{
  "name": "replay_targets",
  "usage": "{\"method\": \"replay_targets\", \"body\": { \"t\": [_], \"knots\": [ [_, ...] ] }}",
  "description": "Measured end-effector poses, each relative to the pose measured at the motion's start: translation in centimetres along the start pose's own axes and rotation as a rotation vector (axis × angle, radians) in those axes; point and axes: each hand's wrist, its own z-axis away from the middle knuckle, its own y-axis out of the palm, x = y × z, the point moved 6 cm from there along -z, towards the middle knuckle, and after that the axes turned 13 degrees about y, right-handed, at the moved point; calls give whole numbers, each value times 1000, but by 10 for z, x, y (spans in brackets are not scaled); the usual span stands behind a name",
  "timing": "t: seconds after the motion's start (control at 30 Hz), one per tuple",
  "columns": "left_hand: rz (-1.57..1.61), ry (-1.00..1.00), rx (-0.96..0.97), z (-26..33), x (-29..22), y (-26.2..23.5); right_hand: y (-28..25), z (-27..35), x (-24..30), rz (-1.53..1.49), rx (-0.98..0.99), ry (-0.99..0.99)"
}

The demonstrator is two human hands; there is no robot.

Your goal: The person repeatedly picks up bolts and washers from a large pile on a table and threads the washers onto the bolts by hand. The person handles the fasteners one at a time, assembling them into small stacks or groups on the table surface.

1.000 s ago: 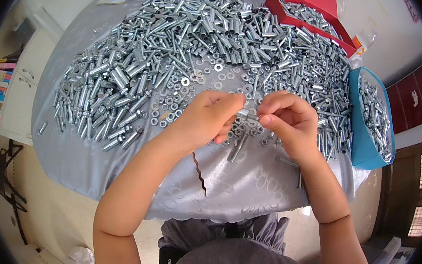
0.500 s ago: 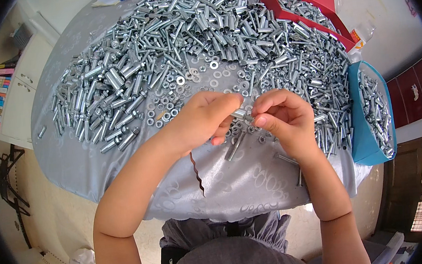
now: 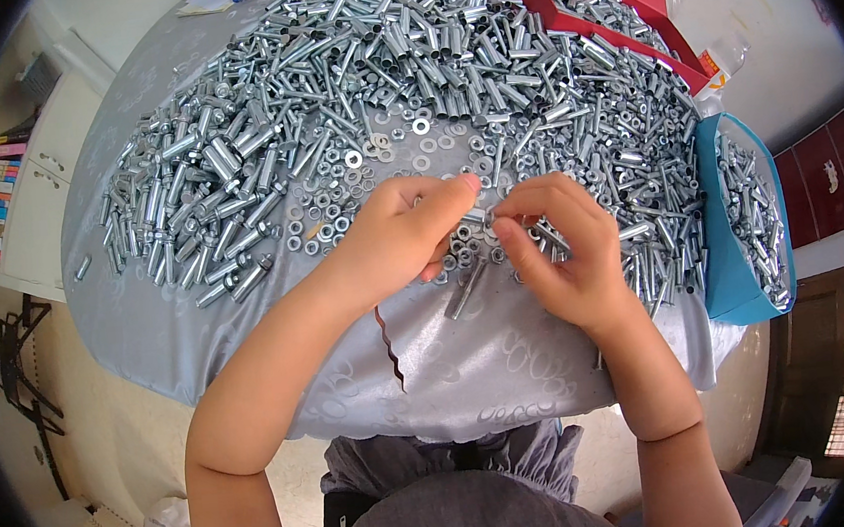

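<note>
My left hand (image 3: 404, 230) is closed around a silver expansion bolt (image 3: 475, 216), whose end points right from between the fingers. At that end, the thumb and forefinger of my right hand (image 3: 571, 250) pinch a small metal piece, probably a nut or washer; the fingertips partly hide it. Just below the hands, a loose sleeve with a bolt (image 3: 467, 292) lies on the grey tablecloth (image 3: 431, 363). Several hex nuts (image 3: 325, 214) and flat washers (image 3: 421, 163) are scattered beyond and beside my left hand.
A wide heap of metal sleeves and bolts (image 3: 423, 43) curves across the far side. Assembled anchors (image 3: 224, 180) lie at the left. A red box (image 3: 612, 21) and a blue bin (image 3: 728, 267) hold more at the right. A wavy brown strip (image 3: 388, 352) lies near the front.
My right thumb and forefinger have shifted slightly left, against the bolt's end, and the right hand has turned a little. My left hand keeps its grip. The whole view has shifted slightly.
</note>
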Motion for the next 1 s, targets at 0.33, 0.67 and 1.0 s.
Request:
{"method": "replay_targets", "body": {
  "t": [0.33,0.67,1.0],
  "knots": [
    [189,-171,19,3,-6,6,-9,-2,-3,-18,203,109],
    [284,-141,-6,-1,-7,-4,-16,11,-23,236,526,150],
    [198,-118,-35,-2,-3,-5,-18,2,-8,191,289,37]
  ]
}}
